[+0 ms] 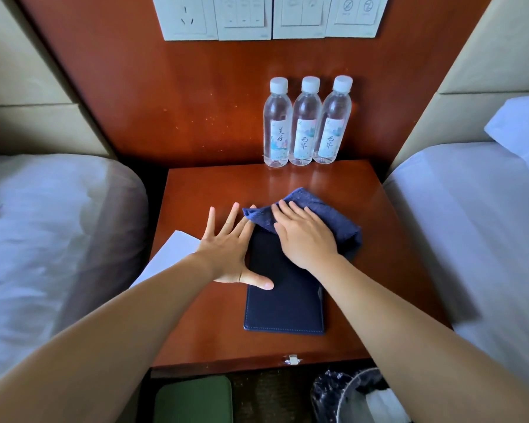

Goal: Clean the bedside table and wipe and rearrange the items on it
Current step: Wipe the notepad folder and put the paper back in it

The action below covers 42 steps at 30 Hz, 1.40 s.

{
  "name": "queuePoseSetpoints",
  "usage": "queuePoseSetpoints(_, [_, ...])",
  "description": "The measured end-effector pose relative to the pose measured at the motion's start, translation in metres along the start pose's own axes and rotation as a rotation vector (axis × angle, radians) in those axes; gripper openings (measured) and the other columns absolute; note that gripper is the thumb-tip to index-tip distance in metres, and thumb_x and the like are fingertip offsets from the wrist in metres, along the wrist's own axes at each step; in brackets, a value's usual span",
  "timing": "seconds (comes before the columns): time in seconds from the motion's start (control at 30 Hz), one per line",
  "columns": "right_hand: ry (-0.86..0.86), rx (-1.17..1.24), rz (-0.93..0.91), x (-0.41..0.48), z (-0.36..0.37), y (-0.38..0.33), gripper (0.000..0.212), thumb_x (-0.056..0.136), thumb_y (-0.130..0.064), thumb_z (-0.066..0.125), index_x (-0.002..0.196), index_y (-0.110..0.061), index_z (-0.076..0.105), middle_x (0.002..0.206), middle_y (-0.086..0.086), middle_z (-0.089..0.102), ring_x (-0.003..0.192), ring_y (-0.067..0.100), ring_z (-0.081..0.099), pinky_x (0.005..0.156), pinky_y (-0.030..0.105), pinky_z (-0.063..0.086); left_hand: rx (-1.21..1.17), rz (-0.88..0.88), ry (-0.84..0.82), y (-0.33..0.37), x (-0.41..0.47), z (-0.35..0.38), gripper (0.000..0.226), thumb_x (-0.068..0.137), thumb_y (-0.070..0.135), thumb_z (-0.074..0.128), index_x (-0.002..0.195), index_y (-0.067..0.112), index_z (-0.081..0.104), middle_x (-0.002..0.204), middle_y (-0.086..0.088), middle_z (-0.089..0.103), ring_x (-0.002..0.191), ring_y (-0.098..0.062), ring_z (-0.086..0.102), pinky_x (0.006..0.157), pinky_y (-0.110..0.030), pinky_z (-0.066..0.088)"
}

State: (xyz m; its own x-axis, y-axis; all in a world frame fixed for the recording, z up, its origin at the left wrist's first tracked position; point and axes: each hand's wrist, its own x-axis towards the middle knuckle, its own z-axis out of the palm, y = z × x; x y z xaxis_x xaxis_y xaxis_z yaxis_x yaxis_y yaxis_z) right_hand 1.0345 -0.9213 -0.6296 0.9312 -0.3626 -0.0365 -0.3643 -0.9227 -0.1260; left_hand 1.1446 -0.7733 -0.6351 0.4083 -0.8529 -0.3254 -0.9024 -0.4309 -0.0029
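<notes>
A dark blue leather folder (284,303) lies flat in the middle of the wooden bedside table (388,264). My right hand (303,236) presses a folded blue cloth (324,212) flat onto the folder's far end. My left hand (229,248) lies with its fingers spread on the table beside the folder, and its thumb rests on the folder's left edge. A white sheet of paper (171,254) sticks out from under my left forearm at the table's left edge. Three clear water bottles (306,123) with white caps stand in a row at the back.
Beds with white linen flank the table on the left (43,239) and the right (477,224). Wall switches and a socket (269,16) sit on the wooden panel above. Below the table's front edge are a green item (193,398) and a lined bin (361,395).
</notes>
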Motion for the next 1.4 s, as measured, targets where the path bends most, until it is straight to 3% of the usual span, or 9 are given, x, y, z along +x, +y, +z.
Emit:
queuePoseSetpoints(0.17, [-0.048, 0.058, 0.061, -0.016, -0.003, 0.019, 0.050, 0.107, -0.028, 0.022, 0.156, -0.020, 0.017, 0.164, -0.002, 0.013, 0.151, 0.017, 0.009, 0.120, 0.034, 0.008, -0.026, -0.006, -0.005, 0.000, -0.001, 0.000, 0.148, 0.044, 0.104, 0.031, 0.149, 0.019, -0.029, 0.157, 0.011, -0.032, 0.141, -0.020, -0.038, 0.112, -0.062, -0.019])
queuePoseSetpoints(0.47, [-0.016, 0.215, -0.005, -0.063, 0.000, 0.011, 0.050, 0.104, -0.029, 0.038, 0.153, -0.028, 0.030, 0.160, -0.010, 0.023, 0.149, 0.009, 0.015, 0.122, 0.030, 0.011, -0.027, -0.009, -0.010, 0.000, -0.003, -0.003, 0.146, 0.044, 0.104, 0.031, 0.148, 0.021, -0.030, 0.158, 0.011, -0.031, 0.143, -0.021, -0.035, 0.113, -0.062, -0.018])
queuePoseSetpoints(0.77, [-0.034, 0.469, 0.203, -0.138, 0.007, 0.000, 0.064, 0.084, -0.070, 0.030, 0.127, -0.037, 0.064, 0.142, -0.017, 0.051, 0.141, 0.009, 0.036, 0.116, 0.036, 0.030, 0.003, 0.076, -0.117, 0.000, -0.009, -0.022, 0.150, 0.042, 0.105, 0.024, 0.149, 0.015, -0.030, 0.158, 0.000, -0.032, 0.144, -0.021, -0.031, 0.115, -0.059, -0.017])
queuePoseSetpoints(0.87, [-0.004, 0.522, 0.228, -0.136, -0.002, -0.005, 0.037, 0.089, -0.054, 0.053, 0.112, -0.033, 0.073, 0.137, -0.014, 0.057, 0.138, 0.008, 0.040, 0.111, 0.039, 0.037, 0.076, 0.147, -0.099, -0.011, -0.017, -0.026, 0.140, 0.054, 0.101, 0.031, 0.151, 0.017, -0.026, 0.157, 0.001, -0.034, 0.143, -0.019, -0.033, 0.114, -0.058, -0.020])
queuePoseSetpoints(0.9, [0.041, 0.507, 0.220, -0.136, -0.003, -0.010, 0.030, 0.092, -0.042, 0.058, 0.115, -0.029, 0.073, 0.140, -0.010, 0.055, 0.140, 0.009, 0.038, 0.113, 0.038, 0.035, 0.086, 0.157, -0.093, -0.014, -0.019, -0.025, 0.137, 0.056, 0.100, 0.032, 0.152, 0.019, -0.025, 0.158, 0.003, -0.033, 0.143, -0.019, -0.033, 0.113, -0.059, -0.021])
queuePoseSetpoints(0.97, [0.057, 0.372, 0.233, -0.138, -0.003, -0.025, 0.048, 0.099, -0.038, 0.050, 0.143, -0.020, 0.049, 0.158, 0.000, 0.032, 0.149, 0.017, 0.018, 0.121, 0.036, 0.019, 0.111, 0.162, -0.102, -0.016, -0.023, -0.024, 0.133, 0.057, 0.099, 0.028, 0.151, 0.022, -0.025, 0.159, 0.005, -0.029, 0.143, -0.018, -0.031, 0.112, -0.060, -0.022])
queuePoseSetpoints(1.03, [-0.006, 0.199, 0.263, -0.141, 0.005, -0.038, 0.070, 0.099, -0.051, 0.018, 0.156, -0.010, 0.015, 0.164, 0.006, 0.007, 0.152, 0.022, 0.000, 0.121, 0.035, -0.002, 0.152, 0.155, -0.092, -0.015, -0.024, -0.023, 0.132, 0.056, 0.100, 0.022, 0.151, 0.021, -0.025, 0.159, 0.005, -0.027, 0.143, -0.020, -0.032, 0.111, -0.062, -0.021])
queuePoseSetpoints(1.13, [-0.050, 0.153, 0.189, -0.147, 0.014, -0.045, 0.091, 0.079, -0.055, -0.012, 0.156, -0.009, 0.003, 0.164, 0.005, -0.003, 0.151, 0.018, -0.006, 0.116, 0.030, -0.013, 0.239, 0.155, -0.058, -0.012, -0.023, -0.023, 0.134, 0.053, 0.100, 0.013, 0.153, 0.018, -0.022, 0.159, 0.003, -0.028, 0.143, -0.023, -0.033, 0.111, -0.063, -0.020])
queuePoseSetpoints(1.4, [-0.140, 0.098, 0.076, -0.110, 0.001, -0.020, 0.065, 0.105, -0.043, 0.020, 0.156, -0.010, -0.003, 0.164, 0.002, -0.010, 0.151, 0.015, -0.008, 0.120, 0.031, -0.008, 0.172, 0.210, -0.144, -0.019, -0.016, -0.032, 0.136, 0.057, 0.098, 0.041, 0.153, 0.023, -0.021, 0.160, 0.010, -0.025, 0.143, -0.015, -0.032, 0.110, -0.059, -0.026])
